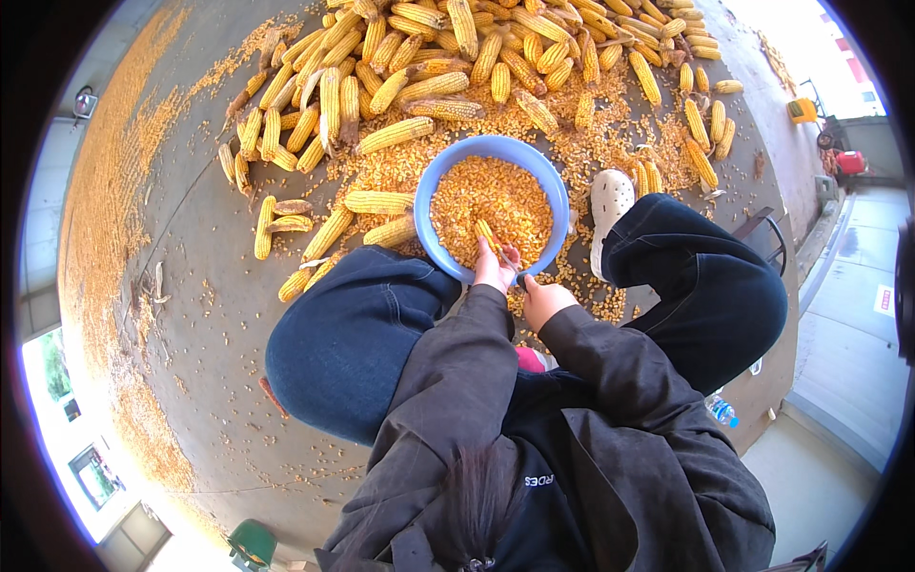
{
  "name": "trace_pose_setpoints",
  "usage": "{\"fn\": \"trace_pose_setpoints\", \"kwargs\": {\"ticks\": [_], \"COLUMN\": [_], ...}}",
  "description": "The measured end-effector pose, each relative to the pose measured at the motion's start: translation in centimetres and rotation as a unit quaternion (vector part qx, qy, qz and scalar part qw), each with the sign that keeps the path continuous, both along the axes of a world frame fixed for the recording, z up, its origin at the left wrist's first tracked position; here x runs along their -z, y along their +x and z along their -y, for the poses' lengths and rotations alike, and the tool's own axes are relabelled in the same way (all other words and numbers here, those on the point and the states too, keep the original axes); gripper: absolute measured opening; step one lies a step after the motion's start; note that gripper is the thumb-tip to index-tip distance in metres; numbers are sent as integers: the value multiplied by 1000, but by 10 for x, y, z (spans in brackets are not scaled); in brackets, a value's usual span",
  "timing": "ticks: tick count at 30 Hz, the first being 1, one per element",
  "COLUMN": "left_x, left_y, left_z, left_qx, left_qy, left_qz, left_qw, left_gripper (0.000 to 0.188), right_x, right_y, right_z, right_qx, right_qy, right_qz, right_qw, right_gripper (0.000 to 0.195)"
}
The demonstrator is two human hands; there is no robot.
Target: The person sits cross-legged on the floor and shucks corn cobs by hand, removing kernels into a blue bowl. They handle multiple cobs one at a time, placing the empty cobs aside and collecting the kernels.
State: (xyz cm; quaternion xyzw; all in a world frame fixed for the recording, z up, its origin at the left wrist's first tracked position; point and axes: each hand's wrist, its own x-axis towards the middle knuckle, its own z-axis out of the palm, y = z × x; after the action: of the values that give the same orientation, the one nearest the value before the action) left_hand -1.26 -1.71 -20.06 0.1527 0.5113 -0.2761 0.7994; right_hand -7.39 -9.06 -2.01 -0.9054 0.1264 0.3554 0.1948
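Observation:
A blue plastic basin (563, 207) stands on the floor between my knees. Loose yellow corn kernels (493, 187) fill much of it. Over its near rim, my left hand (495, 266) grips a corn cob (483, 230), whose tip points away from me above the kernels. My right hand (546, 303) is closed around the dark handle of a thin metal tool (509, 262), possibly a screwdriver. The tool's shaft reaches to the cob beside my left fingers. Its tip is hidden or too small to make out.
A large heap of corn cobs (457, 50) lies beyond the basin, with scattered kernels (386, 168) around it. Several cobs (332, 232) rest near my left knee. A white clog (611, 204) is right of the basin. A plastic bottle (720, 410) lies behind my right leg.

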Motion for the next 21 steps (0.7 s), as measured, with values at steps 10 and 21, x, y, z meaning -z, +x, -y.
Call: {"fn": "trace_pose_setpoints", "kwargs": {"ticks": [10,21], "left_x": [-18,6], "left_y": [2,8], "left_z": [4,-3], "left_qx": [67,94], "left_qy": [66,-46], "left_qz": [47,-29], "left_qw": [994,994], "left_gripper": [46,68], "right_x": [48,85], "right_y": [6,42], "right_z": [-1,7], "right_qx": [-64,-79], "right_qy": [-25,-3], "right_qz": [67,82], "right_qw": [995,993], "right_gripper": [41,33]}}
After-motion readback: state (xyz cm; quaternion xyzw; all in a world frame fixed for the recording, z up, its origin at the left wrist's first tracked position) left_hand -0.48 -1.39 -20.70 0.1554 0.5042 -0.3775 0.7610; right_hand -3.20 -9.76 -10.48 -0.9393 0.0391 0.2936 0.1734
